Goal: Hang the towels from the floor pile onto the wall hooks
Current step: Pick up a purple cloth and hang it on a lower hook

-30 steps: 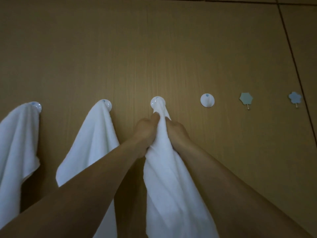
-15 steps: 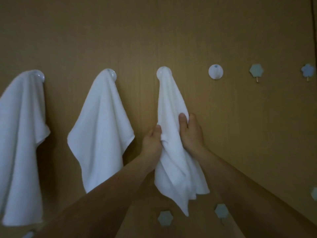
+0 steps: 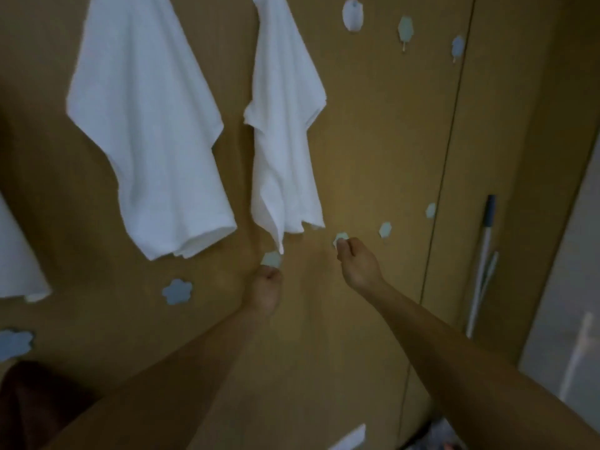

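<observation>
Three white towels hang on the brown wall: one cut off at the far left, one in the middle, and the rightmost towel, whose hook is at the top edge. My left hand is below that towel's lowest tip, fingers curled, holding nothing. My right hand is lower right of the towel, fingers loosely curled, also holding nothing. A bare white round hook is to the right of the towel, then a hexagon hook and a flower hook.
A lower row of small hexagon hooks and blue flower hooks dots the wall. A mop handle leans at the right by a vertical panel seam. Something dark red sits at bottom left.
Both hands have let go of the rightmost towel and dropped below it. The view has tilted down, so the hooks have slid to the top edge.
</observation>
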